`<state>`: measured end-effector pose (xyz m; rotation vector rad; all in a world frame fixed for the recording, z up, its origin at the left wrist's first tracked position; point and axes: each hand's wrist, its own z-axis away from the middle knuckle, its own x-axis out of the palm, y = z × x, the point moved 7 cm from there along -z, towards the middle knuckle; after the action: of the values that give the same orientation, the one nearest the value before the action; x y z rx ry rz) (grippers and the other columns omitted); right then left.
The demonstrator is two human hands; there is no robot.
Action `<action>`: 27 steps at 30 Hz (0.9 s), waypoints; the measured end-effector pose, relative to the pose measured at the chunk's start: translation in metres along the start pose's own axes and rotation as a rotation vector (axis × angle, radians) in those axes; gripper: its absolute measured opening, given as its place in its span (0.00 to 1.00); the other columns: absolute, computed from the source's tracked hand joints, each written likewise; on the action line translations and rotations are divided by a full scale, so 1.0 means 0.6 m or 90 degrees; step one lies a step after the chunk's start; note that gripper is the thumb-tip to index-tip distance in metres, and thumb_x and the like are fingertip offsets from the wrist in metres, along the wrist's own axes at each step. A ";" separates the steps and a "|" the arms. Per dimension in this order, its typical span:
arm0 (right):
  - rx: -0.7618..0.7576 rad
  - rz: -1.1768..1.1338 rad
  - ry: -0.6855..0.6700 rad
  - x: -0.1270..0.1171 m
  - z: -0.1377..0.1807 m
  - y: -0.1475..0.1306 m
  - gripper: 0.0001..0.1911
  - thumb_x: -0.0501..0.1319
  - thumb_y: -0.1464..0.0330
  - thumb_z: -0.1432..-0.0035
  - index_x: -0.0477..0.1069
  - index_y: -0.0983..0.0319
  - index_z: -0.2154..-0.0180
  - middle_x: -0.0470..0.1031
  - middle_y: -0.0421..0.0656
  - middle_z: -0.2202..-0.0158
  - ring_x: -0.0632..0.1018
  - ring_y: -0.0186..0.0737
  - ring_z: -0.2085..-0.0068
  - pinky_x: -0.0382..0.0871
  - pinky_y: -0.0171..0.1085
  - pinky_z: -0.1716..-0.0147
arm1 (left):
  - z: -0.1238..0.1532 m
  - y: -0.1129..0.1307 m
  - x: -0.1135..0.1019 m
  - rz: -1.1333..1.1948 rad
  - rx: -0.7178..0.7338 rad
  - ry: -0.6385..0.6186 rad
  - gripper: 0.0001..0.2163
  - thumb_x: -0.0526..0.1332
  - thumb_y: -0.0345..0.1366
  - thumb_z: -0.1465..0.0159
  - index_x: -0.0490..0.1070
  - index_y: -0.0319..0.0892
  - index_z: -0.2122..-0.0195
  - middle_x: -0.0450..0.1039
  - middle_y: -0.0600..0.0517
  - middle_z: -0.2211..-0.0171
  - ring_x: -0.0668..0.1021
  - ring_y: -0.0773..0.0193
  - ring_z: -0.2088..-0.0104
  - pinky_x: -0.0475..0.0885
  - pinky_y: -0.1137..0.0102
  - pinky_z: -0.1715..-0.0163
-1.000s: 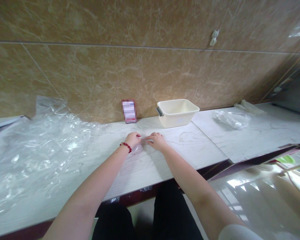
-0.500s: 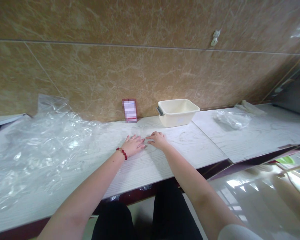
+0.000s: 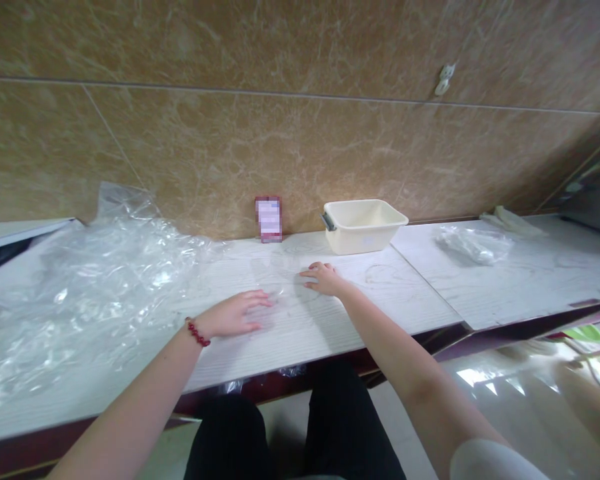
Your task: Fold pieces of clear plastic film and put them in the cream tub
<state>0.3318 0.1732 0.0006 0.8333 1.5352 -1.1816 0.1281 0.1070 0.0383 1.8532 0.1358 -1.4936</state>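
My left hand point(image 3: 236, 313), a red bead bracelet point(image 3: 197, 332) at its wrist, is over the white tabletop with its fingers apart and nothing in them. My right hand point(image 3: 323, 277) rests on the tabletop point(image 3: 300, 333), fingers spread, at the right side of a faint piece of clear plastic film point(image 3: 279, 272). The film lies flat and its edges are hard to make out. Beyond my right hand stands a cream plastic tub point(image 3: 363, 240) with a grey handle. A large heap of clear plastic bags point(image 3: 115, 287) lies to the left of my left hand.
A phone-like card with a dark red edge point(image 3: 269, 219) leans against the brown marbled wall point(image 3: 280, 147). Farther right lie a crumpled clear bag point(image 3: 475, 245) and a pale cloth-like item point(image 3: 514, 223). The table's front edge runs close to my knees.
My left hand has moved left and toward me, away from my right hand. My right hand stays at about the same spot on the table. The view has shifted slightly.
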 end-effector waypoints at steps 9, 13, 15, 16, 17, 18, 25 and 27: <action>-0.010 0.001 -0.006 -0.004 0.001 -0.004 0.20 0.53 0.53 0.51 0.62 0.43 0.54 0.59 0.40 0.52 0.60 0.47 0.54 0.53 0.46 0.57 | 0.060 -0.023 0.031 0.006 -0.047 -0.027 0.18 0.55 0.44 0.46 0.65 0.47 0.55 0.58 0.50 0.47 0.59 0.62 0.47 0.55 0.66 0.49; -0.018 0.006 -0.001 -0.002 0.002 -0.005 0.20 0.53 0.53 0.51 0.62 0.43 0.54 0.59 0.41 0.52 0.60 0.46 0.54 0.53 0.45 0.58 | 0.055 -0.033 0.035 -0.007 -0.055 0.011 0.13 0.53 0.44 0.44 0.70 0.46 0.64 0.60 0.50 0.50 0.61 0.61 0.48 0.56 0.67 0.49; -0.021 0.009 0.002 -0.002 0.003 -0.005 0.20 0.53 0.54 0.50 0.62 0.43 0.54 0.59 0.41 0.52 0.59 0.46 0.54 0.53 0.45 0.57 | 0.052 -0.032 0.035 -0.013 -0.041 0.025 0.11 0.52 0.43 0.43 0.72 0.45 0.69 0.61 0.50 0.51 0.61 0.61 0.49 0.55 0.67 0.49; -0.022 0.011 0.001 -0.002 0.003 -0.006 0.20 0.53 0.54 0.50 0.62 0.43 0.54 0.59 0.41 0.52 0.59 0.46 0.54 0.53 0.45 0.57 | 0.049 -0.031 0.033 -0.010 -0.033 0.032 0.11 0.52 0.42 0.43 0.72 0.45 0.70 0.61 0.50 0.52 0.62 0.61 0.49 0.56 0.67 0.49; -0.023 0.013 0.000 -0.002 0.003 -0.006 0.20 0.52 0.53 0.50 0.62 0.44 0.54 0.59 0.41 0.52 0.59 0.46 0.54 0.53 0.45 0.57 | 0.047 -0.029 0.030 -0.004 -0.026 0.041 0.11 0.52 0.41 0.43 0.71 0.44 0.71 0.62 0.50 0.53 0.63 0.62 0.50 0.56 0.66 0.50; -0.023 0.016 -0.002 -0.002 0.003 -0.006 0.20 0.52 0.53 0.50 0.62 0.44 0.54 0.59 0.41 0.52 0.59 0.46 0.53 0.53 0.45 0.57 | 0.045 -0.027 0.026 0.004 -0.022 0.053 0.10 0.52 0.41 0.43 0.71 0.44 0.71 0.63 0.49 0.54 0.63 0.62 0.51 0.57 0.66 0.50; -0.074 0.005 0.028 -0.011 0.005 -0.014 0.20 0.55 0.56 0.51 0.63 0.48 0.54 0.60 0.41 0.50 0.60 0.45 0.52 0.55 0.45 0.56 | 0.018 -0.021 -0.020 0.100 -0.107 0.129 0.11 0.48 0.42 0.41 0.64 0.42 0.67 0.68 0.49 0.61 0.70 0.65 0.61 0.66 0.69 0.61; -0.106 -0.028 0.042 -0.012 0.003 -0.017 0.19 0.55 0.57 0.50 0.64 0.50 0.54 0.62 0.41 0.51 0.61 0.44 0.52 0.55 0.44 0.55 | 0.007 -0.023 -0.033 0.124 -0.145 0.156 0.11 0.48 0.42 0.41 0.63 0.42 0.66 0.69 0.50 0.63 0.72 0.65 0.65 0.67 0.70 0.66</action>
<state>0.3251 0.1687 0.0104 0.7372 1.6885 -1.0497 0.1116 0.1216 0.0493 1.8006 0.2252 -1.0703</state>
